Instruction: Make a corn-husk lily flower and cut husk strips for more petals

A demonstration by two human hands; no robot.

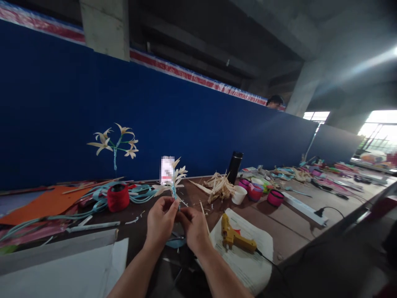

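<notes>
The left hand (pixel 160 220) and right hand (pixel 197 231) hide the bottom of the flower stem (pixel 174 192); both forearms (pixel 138 267) leave the bottom edge. Print on the paper (pixel 259 234) is unreadably small. The partition (pixel 201 124) hides most of a person (pixel 275 100).

From the head, the table (pixel 288 236) is being looked down on, with left hand (pixel 159 221) and right hand (pixel 196 229) being seen close up and the blue wall (pixel 192 120) being faced.
</notes>
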